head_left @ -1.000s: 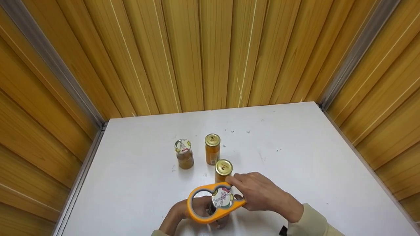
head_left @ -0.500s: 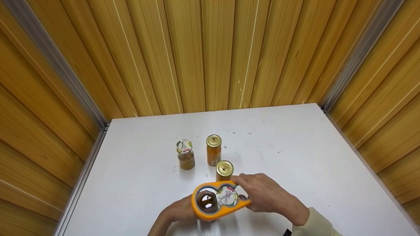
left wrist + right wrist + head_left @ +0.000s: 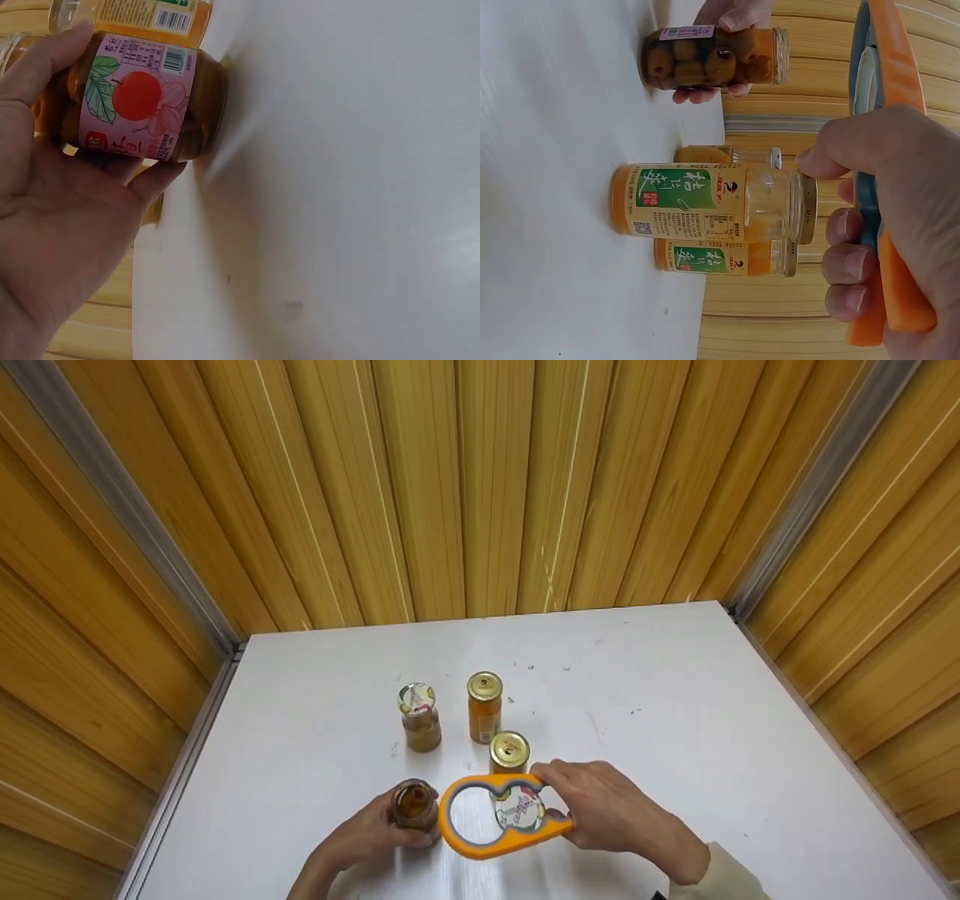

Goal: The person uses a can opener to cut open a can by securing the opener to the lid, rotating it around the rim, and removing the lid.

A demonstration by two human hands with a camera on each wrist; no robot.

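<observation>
My left hand [image 3: 367,836] grips a glass jar [image 3: 412,810] whose mouth is uncovered. The left wrist view shows its pink label [image 3: 139,97] with a red fruit, and the base is close to the table. Round dark fruit fills the jar [image 3: 697,64] in the right wrist view. My right hand [image 3: 611,810] holds an orange jar opener [image 3: 469,849] with grey inner edges, thumb on one arm and fingers curled round the other. A white patterned lid [image 3: 520,808] sits in the opener's smaller opening, right of the jar.
A jar with a patterned lid [image 3: 422,727] stands beyond my left hand. Two tall orange drink bottles with gold caps stand near the middle, the far bottle [image 3: 484,712] and the near bottle [image 3: 509,751], just behind the opener. Wood-patterned walls [image 3: 487,495] enclose the white table [image 3: 637,682].
The jar, earlier beneath the opener with the lid on it, has come down and away to the left in my left hand. The lid has stayed in the opener, which my right hand holds nearly still.
</observation>
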